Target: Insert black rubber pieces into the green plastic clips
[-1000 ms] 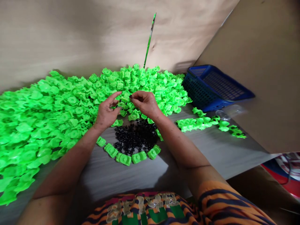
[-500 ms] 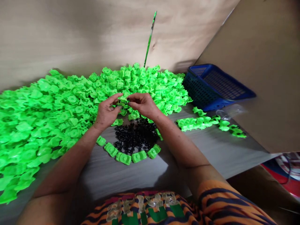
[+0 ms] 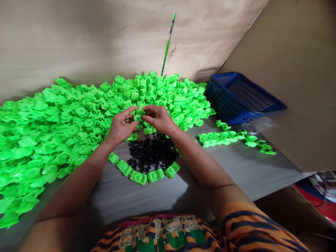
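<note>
Between my two hands is a small green plastic toy car body (image 3: 139, 112), with a bit of black showing on it. The thumb and fingers of my left hand (image 3: 121, 126) pinch its left side. On its right side, my right hand (image 3: 160, 119) grips it between thumb and forefinger. Below the hands lies a heap of small black wheel-and-axle parts (image 3: 152, 152). Several green car bodies (image 3: 138, 177) curve in a row around the near side of that heap.
A large pile of green car bodies (image 3: 65, 119) covers the table's back and left. A blue plastic basket (image 3: 233, 101) stands at the back right. Before it lie a block of lined-up green cars (image 3: 217, 138) and clear plastic pieces (image 3: 249, 128). Boards stand behind and at right.
The green car body has turned in my fingers, so its dark underside shows less. My right fingers have closed in nearer to it. Everything on the table is in the same place.
</note>
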Motion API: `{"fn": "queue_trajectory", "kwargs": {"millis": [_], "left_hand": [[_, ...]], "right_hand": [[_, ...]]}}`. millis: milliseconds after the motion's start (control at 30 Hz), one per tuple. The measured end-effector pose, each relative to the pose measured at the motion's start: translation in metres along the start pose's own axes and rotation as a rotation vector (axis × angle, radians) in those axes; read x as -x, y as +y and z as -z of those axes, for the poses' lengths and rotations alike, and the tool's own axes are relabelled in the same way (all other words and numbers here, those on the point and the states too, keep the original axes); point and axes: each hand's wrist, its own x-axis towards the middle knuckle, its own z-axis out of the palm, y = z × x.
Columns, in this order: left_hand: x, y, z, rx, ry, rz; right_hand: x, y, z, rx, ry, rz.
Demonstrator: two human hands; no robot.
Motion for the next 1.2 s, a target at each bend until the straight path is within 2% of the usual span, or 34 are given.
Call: {"fn": "queue_trajectory", "kwargs": {"millis": [233, 433, 600, 800, 900, 1033, 1200], "left_hand": [[0.002, 0.01, 0.002, -0.018, -0.006, 0.018], [0.003, 0.015, -0.002, -0.037, 0.085, 0.09], [0.001, 0.015, -0.004, 0.016, 0.095, 0.164], [0.001, 0.013, -0.001, 0.036, 0.054, 0.167], [0.0, 0.01, 0.001, 0.026, 0.041, 0.143], [-0.001, 0.004, 0.002, -0.059, 0.037, 0.066], [-0.001, 0.001, 0.003, -0.253, 0.081, -0.054]], "right_hand": [[-0.001, 0.001, -0.001, 0.014, 0.007, 0.017], [0.0, 0.002, -0.006, -0.008, -0.048, 0.027], [0.0, 0.002, -0.003, 0.002, -0.096, 0.016], [0.001, 0.001, 0.005, -0.044, -0.151, -0.011], [0.001, -0.001, 0.008, -0.113, -0.154, -0.06], [0.002, -0.003, 0.009, -0.15, -0.087, -0.094], [0.0, -0.001, 0.006, -0.006, 0.014, -0.035]]}}
